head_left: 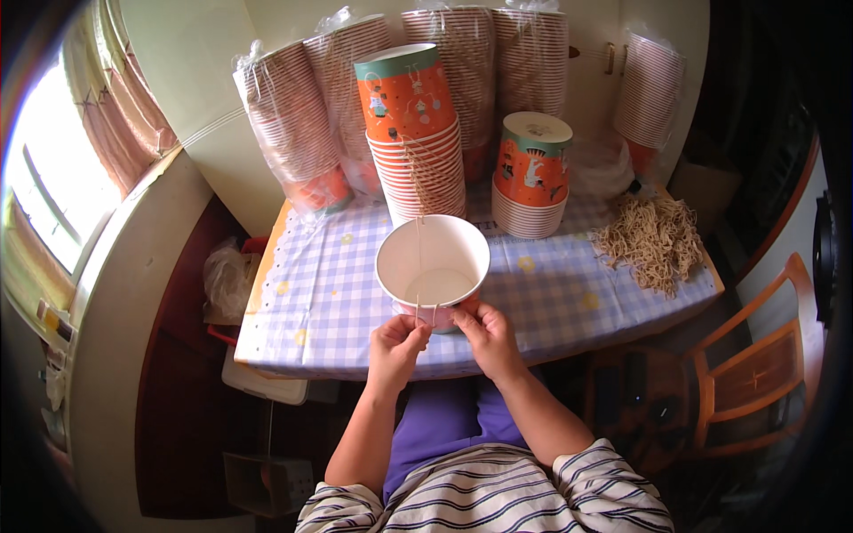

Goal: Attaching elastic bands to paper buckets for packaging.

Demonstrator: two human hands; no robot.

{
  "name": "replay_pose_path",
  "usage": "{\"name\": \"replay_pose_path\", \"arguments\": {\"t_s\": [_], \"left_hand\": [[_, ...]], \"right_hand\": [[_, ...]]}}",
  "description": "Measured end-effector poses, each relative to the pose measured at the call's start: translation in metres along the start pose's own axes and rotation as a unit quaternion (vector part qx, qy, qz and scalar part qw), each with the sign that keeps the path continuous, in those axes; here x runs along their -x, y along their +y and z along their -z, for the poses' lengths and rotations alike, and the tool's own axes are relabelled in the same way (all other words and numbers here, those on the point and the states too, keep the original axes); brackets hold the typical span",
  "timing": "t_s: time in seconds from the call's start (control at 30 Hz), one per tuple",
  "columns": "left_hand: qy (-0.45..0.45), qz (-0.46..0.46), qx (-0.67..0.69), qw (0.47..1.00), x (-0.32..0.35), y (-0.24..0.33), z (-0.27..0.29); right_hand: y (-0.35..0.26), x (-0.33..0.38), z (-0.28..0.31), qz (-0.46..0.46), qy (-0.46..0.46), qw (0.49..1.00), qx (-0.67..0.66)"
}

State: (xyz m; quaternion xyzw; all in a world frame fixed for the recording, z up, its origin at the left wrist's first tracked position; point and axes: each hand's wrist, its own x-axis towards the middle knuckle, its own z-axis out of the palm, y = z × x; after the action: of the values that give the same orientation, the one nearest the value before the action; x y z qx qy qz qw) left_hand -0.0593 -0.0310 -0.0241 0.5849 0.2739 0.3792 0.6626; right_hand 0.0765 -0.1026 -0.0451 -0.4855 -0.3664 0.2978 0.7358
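Observation:
An open white-lined paper cup (433, 265) with an orange outside sits tilted toward me at the table's near edge. My left hand (396, 346) pinches a thin pale string at the cup's near rim. My right hand (487, 334) grips the cup's near wall just beside it. The string runs up across the cup's mouth toward the far rim. Behind the cup stands a tall stack of orange cups (416, 138), and a shorter stack (531, 176) stands to its right.
The table has a blue checked cloth (329, 275). Several plastic-wrapped cup sleeves (289, 124) lean on the wall behind. A heap of tan strings (653, 240) lies at the right end. A wooden chair (755, 373) stands right, a plastic bag (227, 282) left.

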Motion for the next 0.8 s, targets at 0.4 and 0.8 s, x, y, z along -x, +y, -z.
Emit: {"name": "replay_pose_path", "arguments": {"t_s": [0.4, 0.8], "left_hand": [[-0.004, 0.029, 0.062, 0.998, 0.006, -0.006, 0.003], [-0.001, 0.054, 0.133, 0.990, 0.010, -0.007, 0.004]], "right_hand": [[-0.010, 0.007, 0.006, -0.071, -0.046, 0.996, -0.022], [-0.016, 0.008, -0.001, -0.103, -0.080, 0.987, -0.091]]}}
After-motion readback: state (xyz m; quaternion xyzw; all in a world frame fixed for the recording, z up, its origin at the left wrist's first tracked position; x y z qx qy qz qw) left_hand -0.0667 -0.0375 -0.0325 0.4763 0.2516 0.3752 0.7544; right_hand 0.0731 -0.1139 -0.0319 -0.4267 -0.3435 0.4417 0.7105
